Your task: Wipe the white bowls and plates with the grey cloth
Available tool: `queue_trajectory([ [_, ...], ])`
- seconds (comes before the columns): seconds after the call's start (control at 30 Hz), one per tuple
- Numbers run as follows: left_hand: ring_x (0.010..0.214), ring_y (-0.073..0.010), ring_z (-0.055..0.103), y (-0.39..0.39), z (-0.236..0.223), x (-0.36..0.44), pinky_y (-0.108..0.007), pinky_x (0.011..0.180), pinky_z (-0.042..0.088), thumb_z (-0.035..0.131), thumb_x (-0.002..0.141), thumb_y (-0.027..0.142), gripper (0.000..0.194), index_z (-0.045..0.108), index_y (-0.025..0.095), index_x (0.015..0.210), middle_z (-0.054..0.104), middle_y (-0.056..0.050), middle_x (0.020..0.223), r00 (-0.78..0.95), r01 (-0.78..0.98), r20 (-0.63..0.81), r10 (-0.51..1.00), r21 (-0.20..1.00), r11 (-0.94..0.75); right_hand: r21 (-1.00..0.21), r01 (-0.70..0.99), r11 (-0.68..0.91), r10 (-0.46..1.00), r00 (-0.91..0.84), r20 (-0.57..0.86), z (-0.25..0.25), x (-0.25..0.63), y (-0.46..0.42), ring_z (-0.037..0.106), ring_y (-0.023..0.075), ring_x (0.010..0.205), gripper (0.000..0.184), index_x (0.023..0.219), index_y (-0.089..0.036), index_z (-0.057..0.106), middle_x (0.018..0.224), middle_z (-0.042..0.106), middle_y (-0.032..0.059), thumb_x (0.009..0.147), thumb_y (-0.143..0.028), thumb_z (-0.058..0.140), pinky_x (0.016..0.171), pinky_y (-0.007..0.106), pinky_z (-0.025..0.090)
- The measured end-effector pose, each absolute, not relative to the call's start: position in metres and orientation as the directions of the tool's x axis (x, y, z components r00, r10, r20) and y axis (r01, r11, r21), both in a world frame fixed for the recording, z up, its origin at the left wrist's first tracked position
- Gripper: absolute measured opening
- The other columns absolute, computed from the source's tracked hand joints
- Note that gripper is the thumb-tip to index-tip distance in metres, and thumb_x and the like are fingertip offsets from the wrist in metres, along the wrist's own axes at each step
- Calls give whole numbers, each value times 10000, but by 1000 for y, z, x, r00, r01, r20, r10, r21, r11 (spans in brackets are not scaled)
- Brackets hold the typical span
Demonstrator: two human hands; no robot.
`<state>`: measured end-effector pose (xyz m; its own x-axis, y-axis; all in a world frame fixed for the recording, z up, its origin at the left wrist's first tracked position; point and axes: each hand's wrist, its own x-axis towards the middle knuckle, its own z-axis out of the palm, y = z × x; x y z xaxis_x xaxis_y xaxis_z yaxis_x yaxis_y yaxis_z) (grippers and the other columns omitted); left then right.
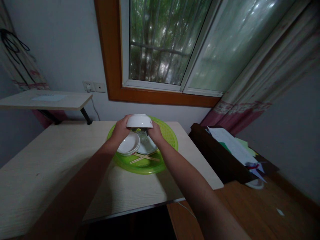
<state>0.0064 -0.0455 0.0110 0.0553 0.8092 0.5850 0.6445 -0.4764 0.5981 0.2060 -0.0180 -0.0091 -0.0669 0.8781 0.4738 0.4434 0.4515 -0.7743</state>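
A white bowl (139, 121) is held bottom up above the round green tray (147, 169). My left hand (122, 127) grips the bowl's left side, and my right hand (155, 132) has its right side. Below, at the tray's left, sit stacked white dishes (128, 144). Another white dish (146, 146) lies beside them, partly hidden by my right hand. Several wooden chopsticks (147, 156) lie crossed in front of the dishes. Something clear, like glass, shows under the bowl, too dim to make out.
The tray stands on a pale wooden table (67, 156). A raised shelf (45, 100) with a sheet on it is at the left. Right of the table is a dark brown box-like piece (212, 150) with papers (230, 146). A window (170, 43) is behind.
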Motion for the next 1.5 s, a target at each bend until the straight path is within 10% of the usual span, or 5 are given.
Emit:
queue_trajectory([
  [0.67,961,-234,667,-41,7,3,-343,892,510,480,807,40,409,610,185,1167,718,-103,1038,-113,770,574,811,567,-294,-118,547,829,438,-504,744,21,184,-58,298,282,1536,631,1527,-254,424,1618,375,114,916,-188,568,1261,532,281],
  [1.17,1081,-259,651,-38,5,0,-368,970,507,428,811,19,436,591,152,1193,690,-133,1136,-173,786,600,781,562,-258,-293,723,625,634,-252,732,7,185,-48,442,340,1423,629,1538,-125,387,1524,450,229,983,-380,540,1171,533,414],
  [1.5,1093,-254,646,-41,7,2,-375,980,506,454,789,7,464,567,160,1213,678,-125,1165,-156,781,601,784,561,-275,-99,626,773,483,-481,731,21,176,-65,329,309,1497,612,1557,-190,378,1613,366,143,972,-293,523,1250,538,307],
])
